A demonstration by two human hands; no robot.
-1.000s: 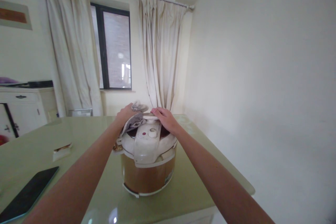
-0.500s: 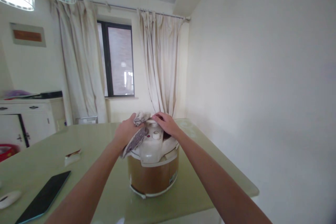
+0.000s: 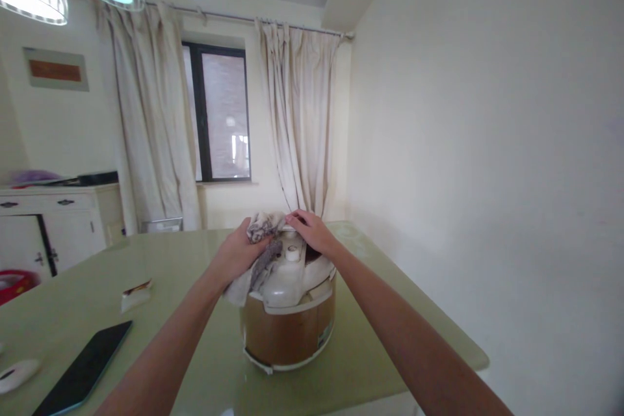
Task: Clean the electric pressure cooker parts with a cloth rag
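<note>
A rice cooker [image 3: 287, 337] with a tan body and a white lid stands upright in front of me. My left hand [image 3: 238, 248] grips a crumpled grey-and-white cloth [image 3: 263, 227] against the left side of the lid, and part of the cloth hangs down towards the rim. Over the lid's far right side reaches my right hand [image 3: 312, 231], its fingers bent onto the raised part at the back. The undersides of those fingers are hidden. A white round knob [image 3: 292, 253] shows on the lid between my hands.
The cooker stands on a green glossy table [image 3: 170, 260]. To the left lie a dark phone [image 3: 85, 367], a white rounded object [image 3: 18, 376] and a small packet [image 3: 136, 297]. A white cabinet [image 3: 73, 224] stands back left, and a wall [image 3: 463, 175] runs along the right.
The cloth has shifted slightly right and bunched up on top of the lid, with its lower part spreading differently. My right hand stays on the lid.
</note>
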